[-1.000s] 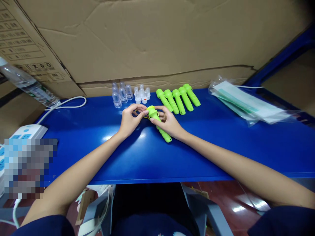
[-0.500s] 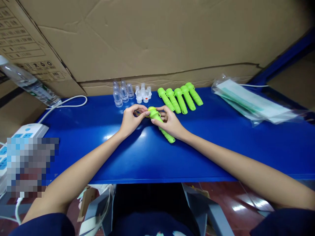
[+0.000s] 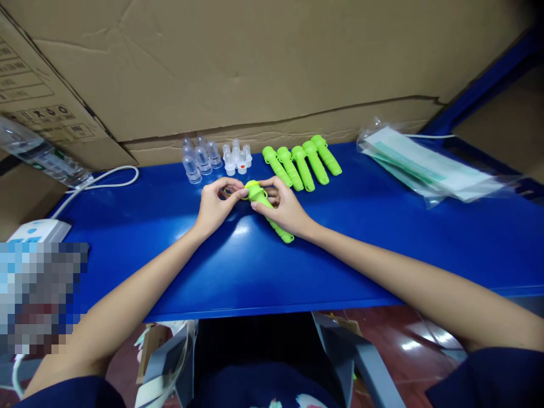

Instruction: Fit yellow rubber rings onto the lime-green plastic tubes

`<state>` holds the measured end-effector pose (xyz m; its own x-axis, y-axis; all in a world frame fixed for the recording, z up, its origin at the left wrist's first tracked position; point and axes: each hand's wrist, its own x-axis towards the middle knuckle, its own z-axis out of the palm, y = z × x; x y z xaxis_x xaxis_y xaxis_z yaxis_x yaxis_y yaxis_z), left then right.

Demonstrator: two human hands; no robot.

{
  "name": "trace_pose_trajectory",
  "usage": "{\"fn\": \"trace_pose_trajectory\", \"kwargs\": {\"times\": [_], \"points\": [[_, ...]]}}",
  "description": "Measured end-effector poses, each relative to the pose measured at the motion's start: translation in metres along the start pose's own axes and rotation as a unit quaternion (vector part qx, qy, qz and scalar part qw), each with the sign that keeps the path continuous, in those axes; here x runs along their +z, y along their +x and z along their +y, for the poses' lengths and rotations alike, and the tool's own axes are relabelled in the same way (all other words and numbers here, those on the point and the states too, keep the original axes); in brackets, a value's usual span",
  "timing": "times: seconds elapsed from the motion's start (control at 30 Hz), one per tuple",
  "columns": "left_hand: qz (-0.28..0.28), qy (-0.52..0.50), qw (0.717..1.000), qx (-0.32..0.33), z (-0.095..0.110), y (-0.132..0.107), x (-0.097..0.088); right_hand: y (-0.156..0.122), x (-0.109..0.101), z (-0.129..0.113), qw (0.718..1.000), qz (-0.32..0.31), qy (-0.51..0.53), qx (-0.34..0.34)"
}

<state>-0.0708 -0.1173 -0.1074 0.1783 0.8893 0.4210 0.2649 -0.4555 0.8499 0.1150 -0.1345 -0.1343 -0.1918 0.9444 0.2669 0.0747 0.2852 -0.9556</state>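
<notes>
Above the blue table, my right hand is wrapped round a lime-green ribbed handle with a flared head. The handle lies slanted, its head towards my left hand and its narrow end towards me. My left hand pinches a thin yellow band at the head, thumb and forefinger together. Part of the band is hidden behind the left fingers. Beyond my hands, several similar green handles lie side by side, tilted. To their left stand small white-based clear caps and larger clear plastic caps.
A clear bag with white and green sheets lies at the right on the blue table. At the left are a water bottle, a looped white cable and a power strip. Cardboard stands along the back.
The whole view has shifted, so table, hands and objects appear a little further left. Both hands keep their grip on the green handle and yellow band, with hardly any movement between them.
</notes>
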Motion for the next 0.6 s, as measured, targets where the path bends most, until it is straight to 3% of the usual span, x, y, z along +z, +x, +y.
{"fn": "trace_pose_trajectory", "kwargs": {"times": [0.6], "points": [[0.015,0.028,0.997,0.068,0.0036,-0.0015,0.0037,-0.0007,0.0004,-0.0035,0.999,-0.003,-0.026,-0.046]]}}
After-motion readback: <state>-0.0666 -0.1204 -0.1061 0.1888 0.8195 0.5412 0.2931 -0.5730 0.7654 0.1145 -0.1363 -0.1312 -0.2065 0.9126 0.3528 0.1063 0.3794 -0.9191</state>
